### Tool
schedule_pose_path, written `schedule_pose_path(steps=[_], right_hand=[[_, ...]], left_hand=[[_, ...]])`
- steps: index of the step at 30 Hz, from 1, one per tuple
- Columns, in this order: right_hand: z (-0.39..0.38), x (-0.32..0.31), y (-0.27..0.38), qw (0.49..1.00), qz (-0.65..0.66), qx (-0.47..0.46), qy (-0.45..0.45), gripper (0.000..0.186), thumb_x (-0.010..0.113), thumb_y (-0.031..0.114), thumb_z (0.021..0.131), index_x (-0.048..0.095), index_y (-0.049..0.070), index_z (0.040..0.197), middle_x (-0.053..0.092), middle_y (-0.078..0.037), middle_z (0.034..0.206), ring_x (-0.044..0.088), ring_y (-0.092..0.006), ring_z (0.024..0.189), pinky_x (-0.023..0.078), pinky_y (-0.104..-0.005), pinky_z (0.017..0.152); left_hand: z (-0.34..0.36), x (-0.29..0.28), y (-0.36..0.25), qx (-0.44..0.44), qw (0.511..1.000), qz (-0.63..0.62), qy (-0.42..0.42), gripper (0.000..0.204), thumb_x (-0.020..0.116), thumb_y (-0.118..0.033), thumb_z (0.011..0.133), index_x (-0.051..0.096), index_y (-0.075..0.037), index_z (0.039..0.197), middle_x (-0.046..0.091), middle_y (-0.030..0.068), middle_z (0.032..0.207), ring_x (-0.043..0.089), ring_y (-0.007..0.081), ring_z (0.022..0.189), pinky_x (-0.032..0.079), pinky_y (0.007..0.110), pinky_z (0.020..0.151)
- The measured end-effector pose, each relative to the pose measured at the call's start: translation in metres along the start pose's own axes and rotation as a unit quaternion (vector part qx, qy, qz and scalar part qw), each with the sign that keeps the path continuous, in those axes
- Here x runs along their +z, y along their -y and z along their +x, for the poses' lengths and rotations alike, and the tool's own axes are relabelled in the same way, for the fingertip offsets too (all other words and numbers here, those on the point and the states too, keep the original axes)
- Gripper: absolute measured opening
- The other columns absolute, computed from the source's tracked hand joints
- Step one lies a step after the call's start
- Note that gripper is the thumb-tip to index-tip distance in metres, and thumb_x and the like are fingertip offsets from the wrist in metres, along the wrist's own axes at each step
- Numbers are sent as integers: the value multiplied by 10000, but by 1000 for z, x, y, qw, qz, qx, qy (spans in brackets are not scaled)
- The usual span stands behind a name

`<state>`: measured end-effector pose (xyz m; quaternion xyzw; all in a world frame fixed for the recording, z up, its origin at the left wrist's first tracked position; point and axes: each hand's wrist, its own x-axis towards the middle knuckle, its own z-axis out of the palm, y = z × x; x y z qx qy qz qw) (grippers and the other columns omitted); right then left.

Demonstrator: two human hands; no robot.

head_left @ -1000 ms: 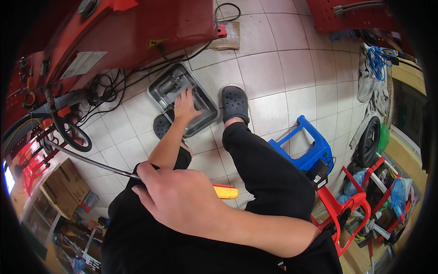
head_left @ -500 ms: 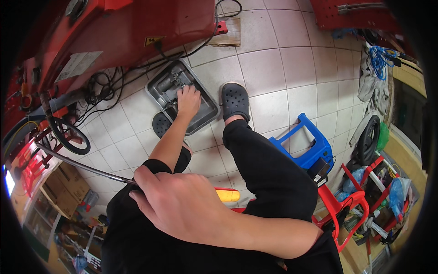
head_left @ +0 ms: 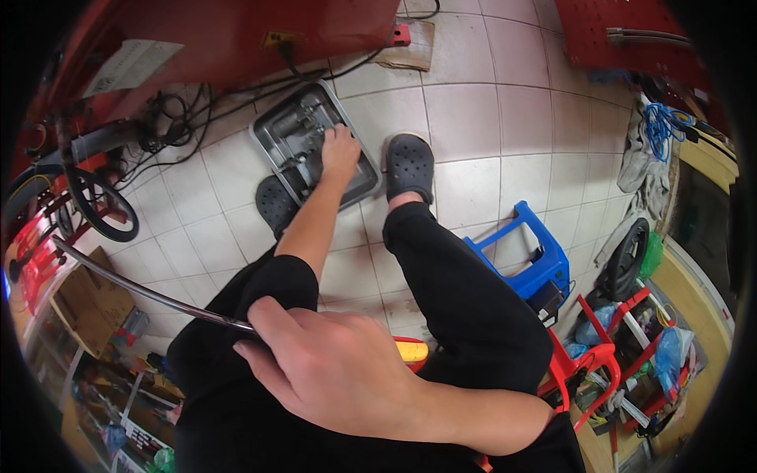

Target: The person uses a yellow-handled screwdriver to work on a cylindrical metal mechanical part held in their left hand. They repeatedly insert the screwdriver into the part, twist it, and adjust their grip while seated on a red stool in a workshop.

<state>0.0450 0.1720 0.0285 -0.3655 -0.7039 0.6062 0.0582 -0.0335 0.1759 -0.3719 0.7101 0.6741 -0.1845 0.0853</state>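
My right hand (head_left: 335, 366) is closed round a long metal bar (head_left: 150, 294) that slants away to the left. Past the hand a red and yellow handle (head_left: 412, 350) shows, seemingly the bar's own; the hand hides the join. Between my feet and the red machine, a grey metal tray (head_left: 259, 130) on the floor holds several metal parts (head_left: 293, 124). My left hand (head_left: 341, 154) reaches down into it at its right side, fingers bent in at the parts. What they grip, if anything, is hidden.
A large red machine (head_left: 229, 67) stands at the far left with black cables (head_left: 177, 118) beside it. To the right are a blue plastic stool (head_left: 540, 260), a red chair frame (head_left: 583, 366) and a dark tyre (head_left: 628, 258). Cardboard (head_left: 410, 51) lies on the tiles.
My left hand has shifted slightly right and up within the tray. My right hand has moved a little right and down with the bar. The view has tilted slightly.
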Motion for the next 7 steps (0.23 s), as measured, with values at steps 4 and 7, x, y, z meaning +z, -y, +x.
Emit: schedule_pose_path(steps=[4, 7], right_hand=[[-7, 3, -6, 1000, -1, -11, -7, 232, 648, 195, 841, 472, 44, 836, 508, -75, 551, 536, -270, 450, 398, -370, 408], [-14, 4, -9, 1000, -11, 1, 18, 217, 627, 215, 849, 494, 46, 877, 517, -76, 553, 552, -252, 473, 425, -347, 429]], left_hand=[[1, 8, 3, -5, 1000, -4, -12, 171, 600, -213, 763, 705, -108, 847, 566, 60, 995, 454, 237, 1041, 351, 381, 849], [-4, 16, -3, -10, 999, -34, -27, 198, 628, -249, 741, 705, -105, 852, 564, 59, 1008, 449, 239, 1050, 352, 386, 856]])
